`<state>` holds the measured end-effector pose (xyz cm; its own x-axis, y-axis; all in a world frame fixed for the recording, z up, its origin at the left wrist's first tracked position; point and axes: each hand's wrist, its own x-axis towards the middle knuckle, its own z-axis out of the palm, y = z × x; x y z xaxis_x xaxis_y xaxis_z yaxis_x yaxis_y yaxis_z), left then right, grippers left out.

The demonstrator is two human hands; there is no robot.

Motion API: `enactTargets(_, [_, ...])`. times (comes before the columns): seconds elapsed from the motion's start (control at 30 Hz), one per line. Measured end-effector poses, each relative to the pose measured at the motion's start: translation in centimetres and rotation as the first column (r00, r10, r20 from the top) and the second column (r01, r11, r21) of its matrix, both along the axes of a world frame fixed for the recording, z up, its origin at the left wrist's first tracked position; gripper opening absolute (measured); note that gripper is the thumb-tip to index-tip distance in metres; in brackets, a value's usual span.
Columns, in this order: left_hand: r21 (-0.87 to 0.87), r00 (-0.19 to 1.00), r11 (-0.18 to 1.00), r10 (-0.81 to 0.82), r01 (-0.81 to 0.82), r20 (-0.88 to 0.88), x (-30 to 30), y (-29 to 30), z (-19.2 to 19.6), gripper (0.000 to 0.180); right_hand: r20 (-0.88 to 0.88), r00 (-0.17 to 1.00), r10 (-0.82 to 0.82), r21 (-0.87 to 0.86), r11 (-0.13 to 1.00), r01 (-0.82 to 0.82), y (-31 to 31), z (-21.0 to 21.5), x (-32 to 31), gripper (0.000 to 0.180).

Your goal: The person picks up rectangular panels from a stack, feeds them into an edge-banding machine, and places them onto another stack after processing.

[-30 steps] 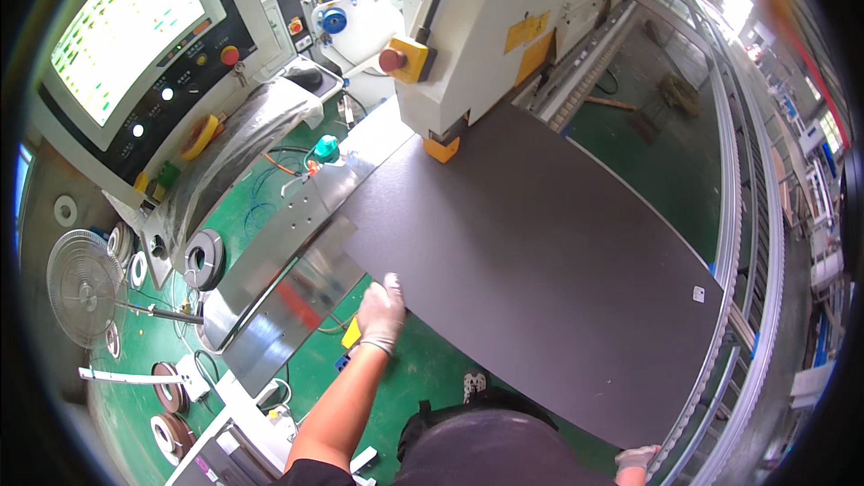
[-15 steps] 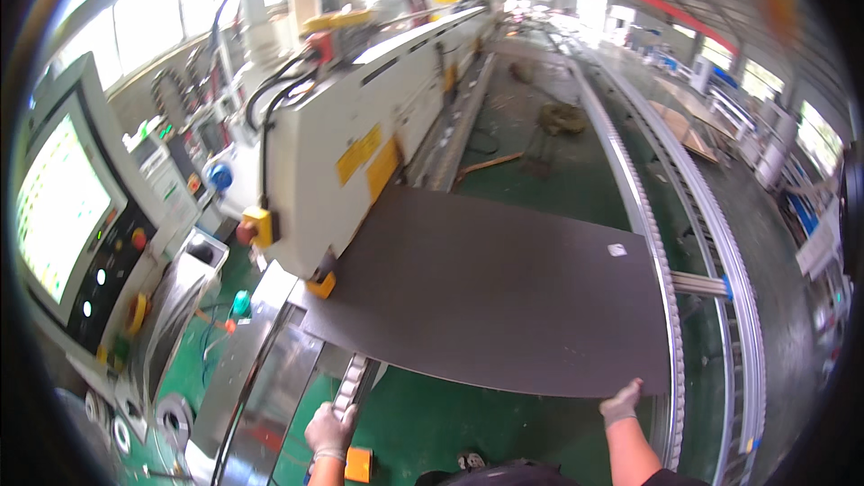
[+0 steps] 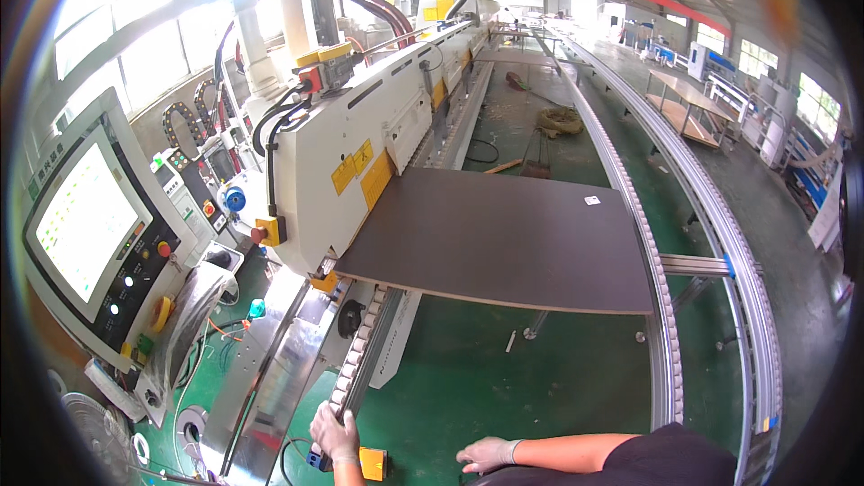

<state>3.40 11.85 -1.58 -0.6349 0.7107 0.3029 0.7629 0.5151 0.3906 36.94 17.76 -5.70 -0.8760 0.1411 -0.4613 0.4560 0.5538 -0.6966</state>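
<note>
Left fingers (image 3: 328,419) on roller rail (image 3: 358,349); tray (image 3: 237,255) holds dark object (image 3: 219,258).

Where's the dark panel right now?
In the head view, the dark panel lies mid-picture, between the white machine on its left and the roller rail on its right, beyond the gloved left hand.

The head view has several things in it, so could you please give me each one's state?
Panel: lying flat, untouched by hands.
Screen: lit.
White buttons: seemingly lit.
Red button: pressed or not, unclear.
Machine: running or stopped, cannot tell.
Left hand: gloved, at the roller rail's near end.
Right hand: gloved, empty, apart from the panel.
</note>
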Motion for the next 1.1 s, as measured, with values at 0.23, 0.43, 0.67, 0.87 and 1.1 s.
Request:
enactTargets(0.23, [-0.018, 0.645, 0.945, 0.238, -0.328, 0.727, 9.9, -27.4, -3.0, 0.049, 0.505, 0.857, -0.098, 0.171, 0.985, 0.011, 0.8, -8.2, 9.2, 0.048])
enactTargets(0.43, [-0.139, -0.139, -0.003, 0.107, -0.990, 0.985, 23.3, -55.3, -10.9, 0.029, 0.734, 0.235, -0.637, -0.121, 0.218, 0.968, 4.9, -11.7, 14.0, 0.029])
enactTargets(0.67, [-0.576, -0.574, -0.287, -0.102, -0.765, 0.813, 39.3, -61.0, -6.5, 0.026, 0.284, 0.922, -0.264, -0.217, 0.919, 0.330, 0.0, -11.7, -7.2, 0.028])
enactTargets(0.87, [-0.181, -0.157, -0.854, -0.118, -0.488, 0.980, 43.9, -73.8, -9.6, 0.058, 0.156, 0.987, 0.031, -0.397, 0.917, 0.034, -19.9, -4.1, -23.5, 0.025])
enactTargets(1.1, [-0.209, -0.343, -0.846, -0.034, -0.490, 0.939, 37.1, -78.4, -7.9, 0.056, -0.096, 0.741, 0.665, 0.066, 0.747, -0.662, -34.3, 2.4, -23.2, 0.029])
